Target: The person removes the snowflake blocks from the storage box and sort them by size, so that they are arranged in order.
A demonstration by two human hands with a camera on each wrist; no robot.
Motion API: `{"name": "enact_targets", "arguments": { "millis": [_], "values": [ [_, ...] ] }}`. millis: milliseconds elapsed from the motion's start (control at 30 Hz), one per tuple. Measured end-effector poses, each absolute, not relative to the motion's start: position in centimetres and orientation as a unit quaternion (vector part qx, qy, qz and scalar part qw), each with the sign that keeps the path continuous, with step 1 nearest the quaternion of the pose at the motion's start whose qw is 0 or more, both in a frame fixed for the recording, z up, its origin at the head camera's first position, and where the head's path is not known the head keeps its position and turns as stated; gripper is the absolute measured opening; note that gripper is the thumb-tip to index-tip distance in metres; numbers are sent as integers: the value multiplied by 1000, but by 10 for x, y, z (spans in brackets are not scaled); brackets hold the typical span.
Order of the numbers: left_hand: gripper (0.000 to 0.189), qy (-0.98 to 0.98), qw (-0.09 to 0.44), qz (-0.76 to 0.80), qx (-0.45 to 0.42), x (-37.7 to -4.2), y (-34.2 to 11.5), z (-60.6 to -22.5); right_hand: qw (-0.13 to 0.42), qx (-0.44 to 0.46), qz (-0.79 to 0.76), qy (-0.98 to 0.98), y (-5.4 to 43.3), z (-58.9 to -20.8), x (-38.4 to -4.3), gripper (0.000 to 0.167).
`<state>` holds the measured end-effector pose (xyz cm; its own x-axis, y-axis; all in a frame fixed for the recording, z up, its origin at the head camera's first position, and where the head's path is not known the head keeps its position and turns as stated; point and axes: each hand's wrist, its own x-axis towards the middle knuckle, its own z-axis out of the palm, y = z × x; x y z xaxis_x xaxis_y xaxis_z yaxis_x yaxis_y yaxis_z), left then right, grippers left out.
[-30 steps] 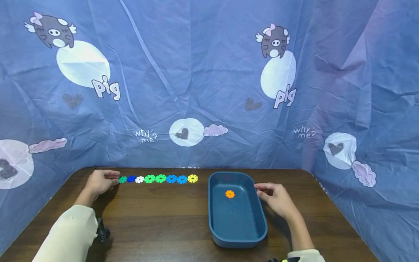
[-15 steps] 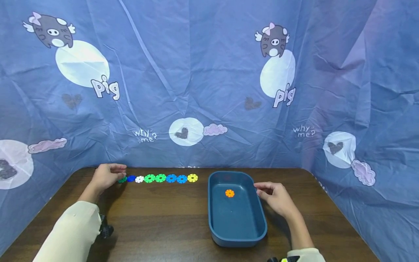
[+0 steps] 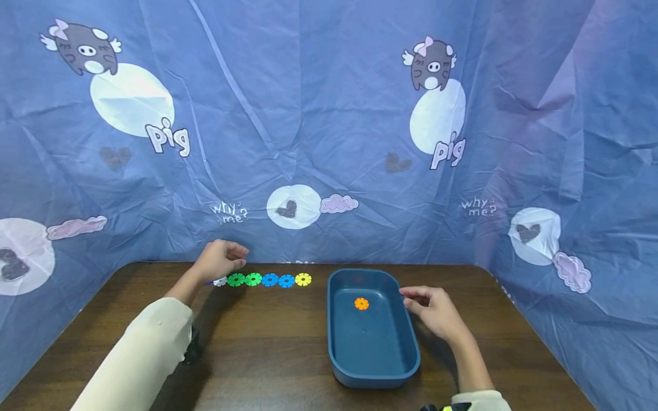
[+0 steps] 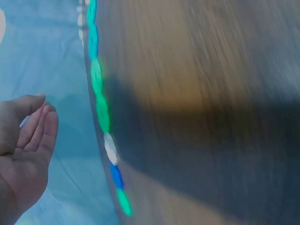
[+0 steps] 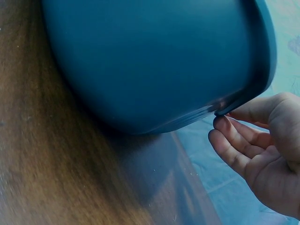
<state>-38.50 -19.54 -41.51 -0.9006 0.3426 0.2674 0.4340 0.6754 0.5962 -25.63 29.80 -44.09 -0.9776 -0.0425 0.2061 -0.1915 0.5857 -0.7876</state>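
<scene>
A row of flower-shaped plastic discs lies along the table's back edge: yellow [image 3: 303, 279], blue, green, white and dark blue, with a further green disc [image 4: 123, 202] at the end in the left wrist view. My left hand [image 3: 220, 260] is above the left part of this row, thumb and fingers loosely bent. No object shows between them, and the forearm hides the row's left end in the head view. My right hand [image 3: 434, 311] pinches the right rim of a blue plastic tray [image 3: 374, 378]. One orange disc [image 3: 362, 303] lies inside that tray.
The dark wooden table [image 3: 267, 348] extends in front of the row. Behind it hangs a blue curtain [image 3: 360, 240] with printed pigs, close to the back edge.
My left hand has risen off the row's left end and moved right, over the white and green discs. The right hand and tray stay in place.
</scene>
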Motion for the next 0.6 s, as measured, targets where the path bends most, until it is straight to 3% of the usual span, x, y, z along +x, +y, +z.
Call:
{"name": "enact_targets", "arguments": {
  "millis": [600],
  "values": [
    [21,-890,23,-304,-340,-372,-85,-391,78,58,438,-894,298,-440,-258,22]
  ]
}}
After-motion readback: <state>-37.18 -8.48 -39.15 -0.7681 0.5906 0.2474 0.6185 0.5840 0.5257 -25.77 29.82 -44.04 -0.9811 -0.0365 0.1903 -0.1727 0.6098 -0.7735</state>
